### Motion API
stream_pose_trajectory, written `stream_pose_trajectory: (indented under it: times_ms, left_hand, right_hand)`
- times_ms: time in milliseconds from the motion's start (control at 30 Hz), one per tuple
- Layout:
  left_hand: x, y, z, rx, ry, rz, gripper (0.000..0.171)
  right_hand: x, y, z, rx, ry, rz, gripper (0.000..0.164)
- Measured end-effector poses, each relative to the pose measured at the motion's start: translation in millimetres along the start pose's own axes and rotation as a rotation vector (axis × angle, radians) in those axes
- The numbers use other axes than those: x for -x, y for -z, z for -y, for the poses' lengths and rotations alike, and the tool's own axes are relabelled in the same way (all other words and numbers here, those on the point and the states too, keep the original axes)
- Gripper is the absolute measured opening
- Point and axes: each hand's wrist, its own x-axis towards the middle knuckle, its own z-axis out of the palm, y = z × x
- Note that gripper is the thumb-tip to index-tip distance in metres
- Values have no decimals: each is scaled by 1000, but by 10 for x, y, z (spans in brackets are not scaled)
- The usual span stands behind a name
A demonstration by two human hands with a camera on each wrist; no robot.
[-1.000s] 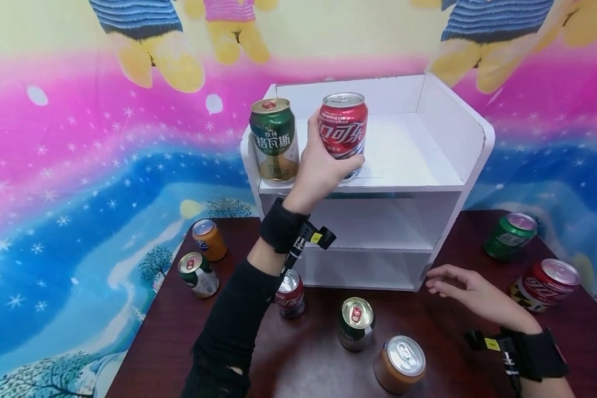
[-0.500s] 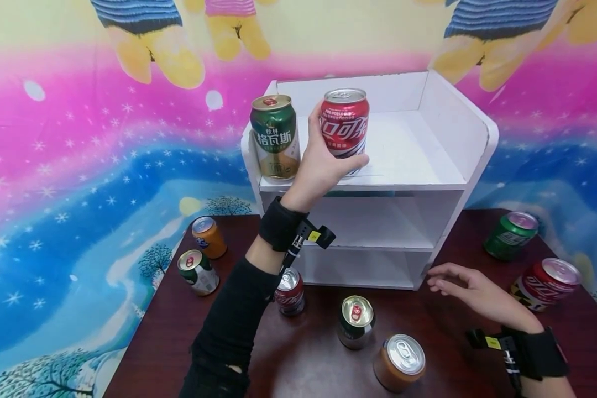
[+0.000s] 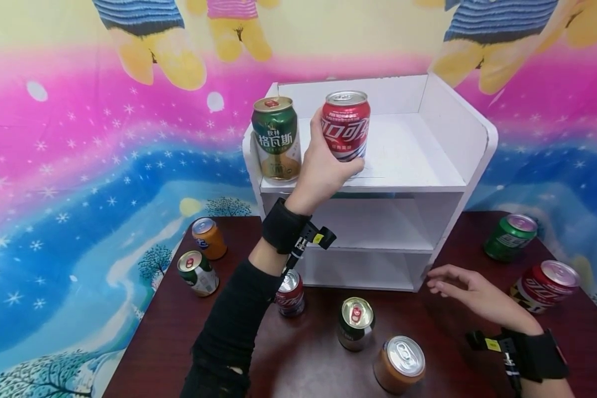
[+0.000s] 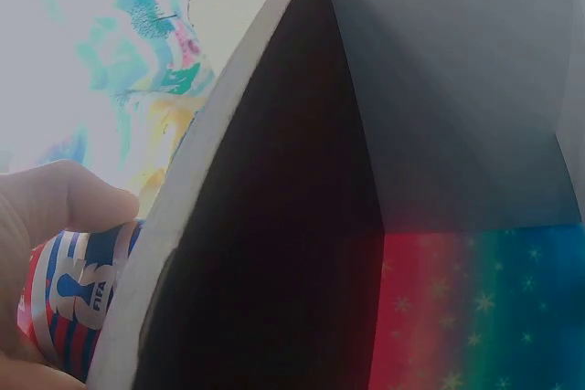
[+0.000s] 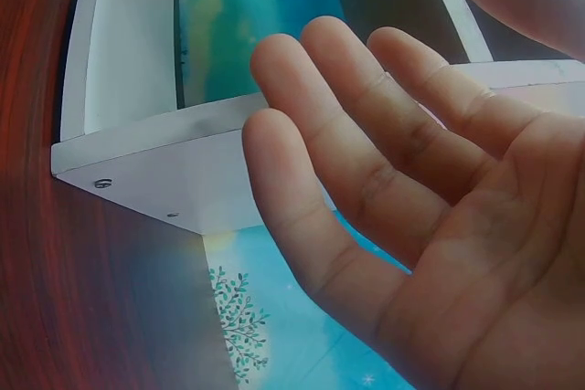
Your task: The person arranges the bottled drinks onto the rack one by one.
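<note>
Little movement since the earlier frame: the red can [image 3: 346,124] shows its lettering turned slightly rightward, with no clear travel across the shelf [image 3: 403,149]. Left hand [image 3: 323,171]: fingers wrapped round the red can, thumb across its lower front. Red can stands upright at the top board, near the front edge and just beside the green can [image 3: 277,143]. Base partly covered by the thumb; contact with the board cannot be confirmed. Right hand [image 3: 470,290]: fingers loosely spread, holding nothing, near the shelf's lower corner above the tabletop [image 3: 303,370].

Assessment: the step appears to be placing the can. Good practice calls for a level base, full seating behind the front edge, and release only once it bears evenly. Fingers lie between the two cans; a narrow, straight withdrawal should avoid nudging the green can.
</note>
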Motion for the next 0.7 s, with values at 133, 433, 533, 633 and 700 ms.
stream_pose_trajectory:
  times_ms: [133, 433, 533, 633, 700]
  left_hand:
    - [5, -4, 1, -23, -5, -16, 99]
    - [-15, 8, -14, -57, -4, -45, 101]
    - [-23, 6, -9, -70, -15, -64, 104]
    - [-21, -7, 0, -66, -12, -59, 107]
    - [-20, -12, 5, -61, -7, -45, 109]
  right_hand:
    - [-2, -9, -3, 2, -6, -2, 28]
    - [-13, 11, 29, 19, -6, -17, 28]
    - [-18, 12, 36, 22, 2, -12, 28]
    - [-6, 4, 22, 4, 7, -10, 28]
    - [0, -3, 11, -4, 19, -4, 27]
